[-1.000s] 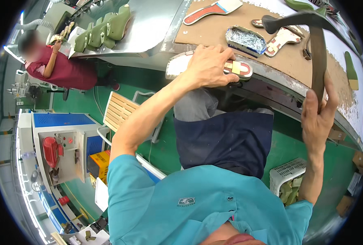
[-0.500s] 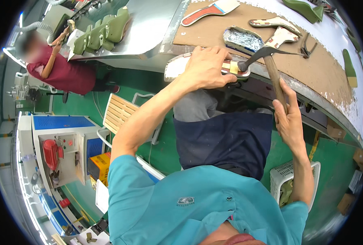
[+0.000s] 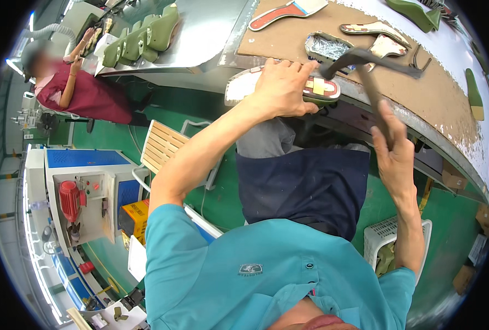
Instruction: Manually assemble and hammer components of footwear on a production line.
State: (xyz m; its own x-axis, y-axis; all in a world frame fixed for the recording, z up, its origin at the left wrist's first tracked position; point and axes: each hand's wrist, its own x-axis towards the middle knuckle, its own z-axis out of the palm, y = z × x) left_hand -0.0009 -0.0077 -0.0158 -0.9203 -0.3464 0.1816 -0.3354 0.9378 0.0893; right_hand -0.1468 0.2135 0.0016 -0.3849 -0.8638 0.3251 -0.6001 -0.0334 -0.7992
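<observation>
The bench (image 3: 280,41) runs beyond the last (image 3: 328,100), which lies sole up at its near edge; what bears it from below is hidden. A basket (image 3: 373,242) of green pieces (image 3: 386,258) stands on the floor, right of the last. Green lasts (image 3: 164,33) stand in a row, well off to its left

The hammer (image 3: 360,58) is blurred, its blunt end over the right end of the last; whether they touch, I cannot tell. The right hand (image 3: 395,151) is wrapped round the handle; the left hand (image 3: 283,88) is clamped across the last, fingers beyond and thumb on the near side

As for progress, an insole (image 3: 239,88) already lies along the last, and a yellow patch (image 3: 324,86) is on its right part. The work on this one looks part done, as hand and hammer are both at it; how firmly the insole is fixed does not show

Beyond the last, a red insole (image 3: 285,16) and two pale insoles (image 3: 373,28) lie loose, seemingly not in work. Nearer it sit the box (image 3: 310,52), with plenty of nails (image 3: 329,48) left, and, farther right, the pincers (image 3: 418,66), unheld
</observation>
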